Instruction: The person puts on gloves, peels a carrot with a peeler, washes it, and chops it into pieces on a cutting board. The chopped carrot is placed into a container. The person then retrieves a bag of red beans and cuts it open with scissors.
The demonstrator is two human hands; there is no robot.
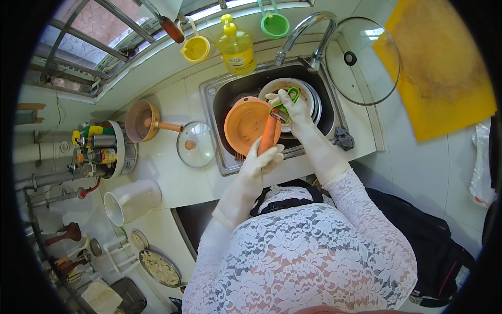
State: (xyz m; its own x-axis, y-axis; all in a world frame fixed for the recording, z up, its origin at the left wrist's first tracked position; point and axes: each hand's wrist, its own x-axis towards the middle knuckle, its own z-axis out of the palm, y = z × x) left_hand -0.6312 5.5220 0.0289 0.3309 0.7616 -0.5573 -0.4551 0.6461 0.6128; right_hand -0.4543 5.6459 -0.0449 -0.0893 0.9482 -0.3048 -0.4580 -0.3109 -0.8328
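Observation:
My left hand (263, 159), in a white rubber glove, grips the lower end of a carrot (269, 133) that points away from me. In my right hand (295, 110), gloved too, is a green-handled peeler (283, 105), its blade at the carrot's upper end. Both hands are over the front of a steel sink (333, 106). Just beneath the carrot sits an orange plastic basin (245, 125) with small scraps in it. Behind my right hand a soiled white bowl (276, 84) rests on stacked metal basins.
A chrome faucet (310, 23) and yellow soap bottle (236, 53) stand behind the sink. Left are a glass lid (202, 145), a saucepan (135, 131) and a white plastic container (137, 198). A grey cloth (344, 138) lies at the sink's right edge, near another glass lid (368, 78).

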